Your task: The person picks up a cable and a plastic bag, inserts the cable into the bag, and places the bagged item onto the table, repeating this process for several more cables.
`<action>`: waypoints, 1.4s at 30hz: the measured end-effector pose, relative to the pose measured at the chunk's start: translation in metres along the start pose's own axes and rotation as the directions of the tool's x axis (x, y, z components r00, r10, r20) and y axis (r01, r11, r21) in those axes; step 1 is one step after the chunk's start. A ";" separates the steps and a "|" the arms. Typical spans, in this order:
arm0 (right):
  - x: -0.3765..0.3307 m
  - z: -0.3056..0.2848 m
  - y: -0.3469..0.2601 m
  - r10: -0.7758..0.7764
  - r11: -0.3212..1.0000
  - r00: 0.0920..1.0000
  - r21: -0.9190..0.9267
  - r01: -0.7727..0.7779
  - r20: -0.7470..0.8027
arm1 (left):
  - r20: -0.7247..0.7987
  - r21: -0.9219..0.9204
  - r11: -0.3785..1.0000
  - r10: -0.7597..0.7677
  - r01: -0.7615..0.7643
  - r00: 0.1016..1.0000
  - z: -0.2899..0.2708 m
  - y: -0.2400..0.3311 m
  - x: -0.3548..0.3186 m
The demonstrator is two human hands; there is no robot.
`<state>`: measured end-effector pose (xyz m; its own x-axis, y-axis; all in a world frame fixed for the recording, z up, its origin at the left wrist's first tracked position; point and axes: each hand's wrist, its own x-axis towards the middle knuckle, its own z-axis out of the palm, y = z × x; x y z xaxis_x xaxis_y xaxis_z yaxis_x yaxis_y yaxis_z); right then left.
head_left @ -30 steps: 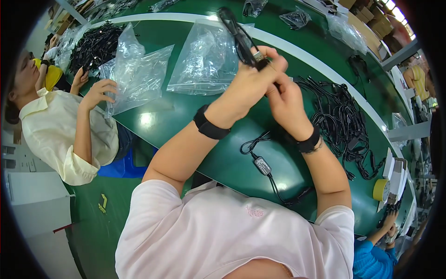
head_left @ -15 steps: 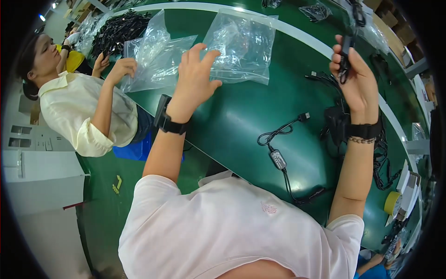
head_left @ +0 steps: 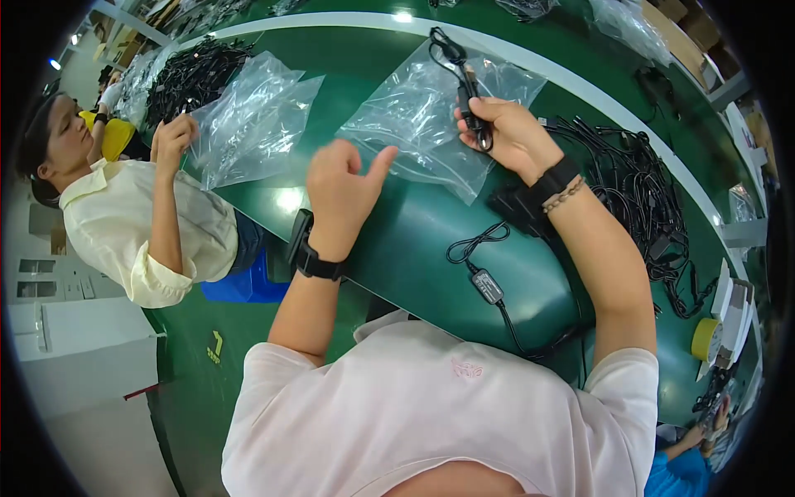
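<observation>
Near the upper middle of the frame the right hand (head_left: 507, 137) is closed around a bundled black cable (head_left: 465, 98), whose loops rise above the fingers toward the top edge. The cable bundle hangs over a clear plastic bag (head_left: 418, 124) that lies flat and crinkled on the green table (head_left: 414, 248). The left hand (head_left: 341, 189) hovers just left of centre, fingers curled loosely inward and thumb stuck out toward the bag's lower edge; it holds nothing, and I cannot tell whether the thumb touches the plastic. Both wrists carry black bands, and the right also wears a beaded bracelet.

Lower centre, a second black cable with a small grey box (head_left: 487, 287) along it snakes across the table toward the person's chest. At the right, a tangled heap of black cables (head_left: 642, 199) spreads along the table's curve, and a yellow roll of tape (head_left: 706, 339) sits at the far right edge.

In the upper left, a co-worker's hand (head_left: 172, 137) touches another clear bag (head_left: 252, 116), with a further pile of black cables (head_left: 186, 70) behind it. A yellow arrow mark (head_left: 216, 346) shows on the green floor at lower left, beside a white cabinet (head_left: 74, 348).
</observation>
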<state>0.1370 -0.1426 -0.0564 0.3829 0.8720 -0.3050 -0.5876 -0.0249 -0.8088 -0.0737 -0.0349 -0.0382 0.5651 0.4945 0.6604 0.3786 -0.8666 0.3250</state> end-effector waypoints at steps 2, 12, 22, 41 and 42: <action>0.005 -0.005 -0.004 0.045 0.998 0.999 0.052 -0.044 -0.028 | 0.500 0.116 0.930 -0.358 0.349 0.789 -0.006 0.010 0.002; 0.003 -0.008 0.006 0.053 0.989 0.999 0.139 -0.053 0.007 | 0.268 -0.124 0.979 0.192 -0.164 0.944 0.033 -0.015 0.012; 0.004 -0.011 -0.001 0.059 0.994 0.998 0.097 -0.058 -0.007 | 0.500 -0.579 0.600 -0.273 0.552 0.822 -0.072 -0.018 0.033; -0.081 0.031 -0.095 -0.529 0.827 0.800 -0.040 0.561 0.285 | 0.487 -0.873 -0.113 -0.153 0.474 0.860 -0.005 0.054 0.130; -0.087 0.034 -0.092 -0.517 0.822 0.807 -0.096 0.561 0.284 | 0.575 -0.800 -0.276 -0.096 0.533 0.813 0.001 0.060 0.129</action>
<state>0.1330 -0.1993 0.0616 0.4105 0.8558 0.3148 -0.1999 0.4213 -0.8846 0.0224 -0.0228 0.0653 0.8439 0.5237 0.1165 -0.3898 0.4494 0.8038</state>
